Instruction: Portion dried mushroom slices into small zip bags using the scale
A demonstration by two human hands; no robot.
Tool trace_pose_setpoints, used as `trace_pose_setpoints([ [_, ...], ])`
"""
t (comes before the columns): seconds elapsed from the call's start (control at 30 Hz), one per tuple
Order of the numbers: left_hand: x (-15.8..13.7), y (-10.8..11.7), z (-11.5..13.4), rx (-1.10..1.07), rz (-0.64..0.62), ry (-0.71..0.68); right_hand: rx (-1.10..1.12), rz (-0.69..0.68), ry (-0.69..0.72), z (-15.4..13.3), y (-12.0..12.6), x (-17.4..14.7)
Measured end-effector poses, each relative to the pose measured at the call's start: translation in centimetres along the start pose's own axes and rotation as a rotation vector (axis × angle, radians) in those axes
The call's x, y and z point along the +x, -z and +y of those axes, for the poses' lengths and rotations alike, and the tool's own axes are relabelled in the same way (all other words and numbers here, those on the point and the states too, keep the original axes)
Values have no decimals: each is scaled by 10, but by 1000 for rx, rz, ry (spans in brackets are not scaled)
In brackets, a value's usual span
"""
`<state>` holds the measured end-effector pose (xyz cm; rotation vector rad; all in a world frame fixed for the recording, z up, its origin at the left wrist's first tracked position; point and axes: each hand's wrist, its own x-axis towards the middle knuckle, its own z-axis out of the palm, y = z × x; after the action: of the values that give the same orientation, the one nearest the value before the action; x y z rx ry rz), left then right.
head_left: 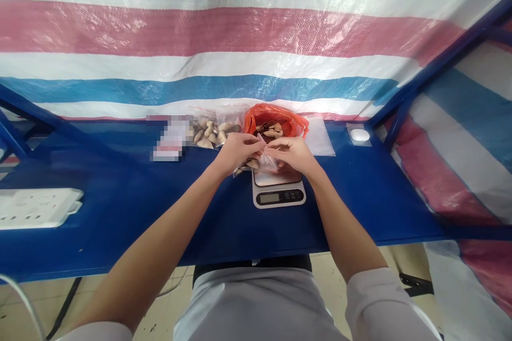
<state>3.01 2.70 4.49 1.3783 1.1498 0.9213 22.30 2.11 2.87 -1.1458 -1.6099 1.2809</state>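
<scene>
My left hand (237,150) and my right hand (294,154) meet with pinched fingers at the top of a clear plastic bag (269,162). Brownish dried slices show in the bag's lower left part, below my left hand. Directly under the bag and my right hand is a white digital kitchen scale (280,198) with a shiny weighing plate; its display cannot be read. Behind my fingers sits an open red plastic bag (296,123), holding loose dried slices (274,130). To its left lie clear bags (210,132) filled with pale brown pieces.
A stack of flat clear bags (323,139) lies right of the red bag. Farther right is a white round item (359,135) in a small clear bag. A blurred-out paper (172,141) and a white power strip (38,208) lie left on the blue table (132,181). Striped sheeting hangs behind.
</scene>
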Motion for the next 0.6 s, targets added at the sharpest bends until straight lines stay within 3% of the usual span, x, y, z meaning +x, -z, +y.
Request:
trace_pose_setpoints([
  [0.13,2,0,-3,-3,-8,-7,-52,20,-14,1,2,-1],
  [0.33,1,0,-1,18,-8,3,-259,90,104,4,5,0],
  [0.6,-2,0,4,58,-44,12,-23,20,10,6,2,2],
])
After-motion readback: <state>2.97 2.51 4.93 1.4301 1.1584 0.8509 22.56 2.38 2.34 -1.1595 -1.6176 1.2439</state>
